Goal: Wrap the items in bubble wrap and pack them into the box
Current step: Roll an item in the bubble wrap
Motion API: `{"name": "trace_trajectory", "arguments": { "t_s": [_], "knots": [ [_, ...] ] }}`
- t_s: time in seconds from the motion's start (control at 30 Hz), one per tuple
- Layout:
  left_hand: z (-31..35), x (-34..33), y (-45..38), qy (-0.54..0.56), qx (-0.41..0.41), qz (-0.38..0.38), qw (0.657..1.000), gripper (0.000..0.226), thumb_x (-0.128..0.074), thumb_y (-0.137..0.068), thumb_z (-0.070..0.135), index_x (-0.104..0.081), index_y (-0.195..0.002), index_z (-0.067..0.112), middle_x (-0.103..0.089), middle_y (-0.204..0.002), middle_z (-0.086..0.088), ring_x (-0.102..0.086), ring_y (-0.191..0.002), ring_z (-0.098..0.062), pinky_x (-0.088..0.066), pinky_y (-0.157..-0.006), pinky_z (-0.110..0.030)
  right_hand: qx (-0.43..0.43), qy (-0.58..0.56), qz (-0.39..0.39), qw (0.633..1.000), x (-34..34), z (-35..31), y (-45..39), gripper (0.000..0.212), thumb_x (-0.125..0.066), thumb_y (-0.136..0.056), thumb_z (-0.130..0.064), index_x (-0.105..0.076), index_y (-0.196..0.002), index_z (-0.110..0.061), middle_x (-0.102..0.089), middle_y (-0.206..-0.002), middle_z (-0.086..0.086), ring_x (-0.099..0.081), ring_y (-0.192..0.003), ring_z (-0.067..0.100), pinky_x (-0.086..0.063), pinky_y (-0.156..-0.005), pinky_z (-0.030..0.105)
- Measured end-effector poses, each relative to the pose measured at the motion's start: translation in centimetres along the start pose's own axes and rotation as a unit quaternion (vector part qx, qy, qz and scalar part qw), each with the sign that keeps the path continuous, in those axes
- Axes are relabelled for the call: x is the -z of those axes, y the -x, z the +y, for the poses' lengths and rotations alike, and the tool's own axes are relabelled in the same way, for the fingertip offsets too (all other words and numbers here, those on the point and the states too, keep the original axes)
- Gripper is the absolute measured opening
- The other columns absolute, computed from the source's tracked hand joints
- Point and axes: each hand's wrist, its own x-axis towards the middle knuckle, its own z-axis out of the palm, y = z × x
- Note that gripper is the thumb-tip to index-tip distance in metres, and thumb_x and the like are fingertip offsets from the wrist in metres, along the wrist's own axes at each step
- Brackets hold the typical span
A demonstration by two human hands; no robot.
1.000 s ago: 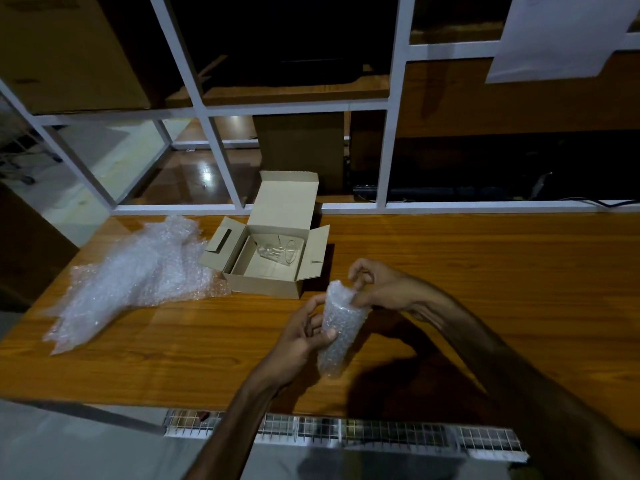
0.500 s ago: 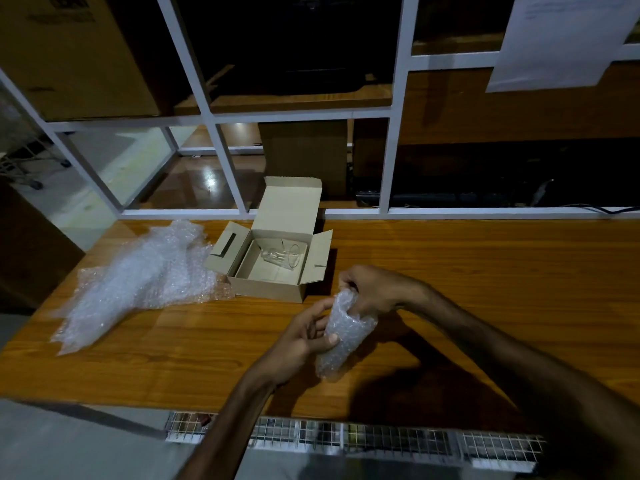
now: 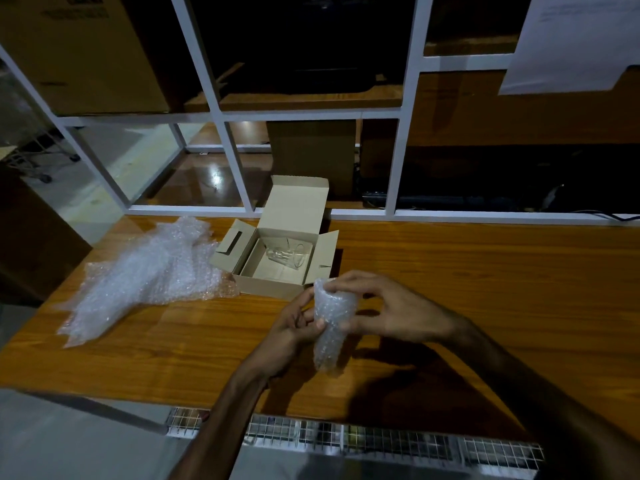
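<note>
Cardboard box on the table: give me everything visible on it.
The cardboard box is small, plain brown and open, its lid flap standing upright at the back and both side flaps splayed outward. The left flap has a slot cut in it. It sits on the wooden table. An unwrapped clear glass lies on its side inside. The loose bubble wrap reaches its left front corner. Neither hand touches it.

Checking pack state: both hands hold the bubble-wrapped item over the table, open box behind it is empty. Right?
Not empty. The head view shows clear glasses lying unwrapped in the open box. The rest holds: left hand and right hand hold the bubble-wrapped item.
</note>
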Motion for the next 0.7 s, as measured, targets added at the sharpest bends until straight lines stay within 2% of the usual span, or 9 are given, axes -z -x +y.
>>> {"name": "trace_trajectory", "arguments": {
  "t_s": [0.1,0.2,0.37,0.57,0.7],
  "knots": [
    [0.2,0.0,0.1,-0.017,-0.012,0.001,1.0,0.062,-0.056,-0.103,0.003,-0.039,-0.157,0.028,-0.062,-0.145,-0.016,-0.06,-0.133,-0.037,-0.053,-0.107,-0.057,0.023,0.033,0.038,0.998,-1.4,-0.1,0.0,0.077,-0.084,-0.08,-0.053,-0.052,-0.149,-0.037,-0.051,-0.146,-0.022,-0.044,-0.132,-0.008,-0.037,-0.103,0.012],
    [0.6,-0.1,0.4,-0.033,-0.009,-0.007,0.999,0.064,-0.058,-0.1,0.008,-0.038,-0.159,0.021,-0.062,-0.145,-0.015,-0.06,-0.134,-0.034,-0.055,-0.106,-0.052,0.024,0.048,0.095,0.994,-2.0,-0.1,0.0,0.066,-0.087,-0.08,-0.041,-0.062,-0.14,-0.028,-0.058,-0.145,-0.015,-0.05,-0.128,-0.004,-0.038,-0.098,0.011],
    [0.3,-0.4,0.6,-0.053,-0.01,-0.009,0.998,0.056,-0.056,-0.103,0.011,-0.042,-0.156,0.017,-0.064,-0.142,-0.015,-0.061,-0.132,-0.034,-0.054,-0.107,-0.053,0.012,0.11,0.089,0.99,-2.4,0.3,-0.4,0.055,-0.075,-0.085,-0.053,-0.064,-0.133,-0.03,-0.064,-0.136,-0.013,-0.058,-0.119,0.004,-0.053,-0.098,0.038],
    [0.2,-0.6,0.4,-0.043,-0.006,0.007,0.999,0.052,-0.054,-0.103,0.01,-0.047,-0.153,0.022,-0.065,-0.14,-0.013,-0.063,-0.131,-0.033,-0.053,-0.108,-0.056,0.012,0.093,0.058,0.994,-2.4,0.1,-0.8,0.038,-0.063,-0.097,-0.048,-0.067,-0.127,-0.024,-0.058,-0.119,-0.014,-0.058,-0.105,0.004,-0.058,-0.088,0.037],
    [0.3,-0.9,0.4,-0.039,-0.013,-0.001,0.999,0.049,-0.054,-0.103,0.011,-0.049,-0.151,0.02,-0.066,-0.139,-0.013,-0.063,-0.13,-0.032,-0.055,-0.105,-0.05,0.0,0.113,0.055,0.992,-2.5,0.4,-0.9,0.033,-0.064,-0.098,-0.045,-0.07,-0.119,-0.02,-0.037,-0.125,-0.012,-0.043,-0.115,0.004,-0.052,-0.099,0.037]
  ]
}}
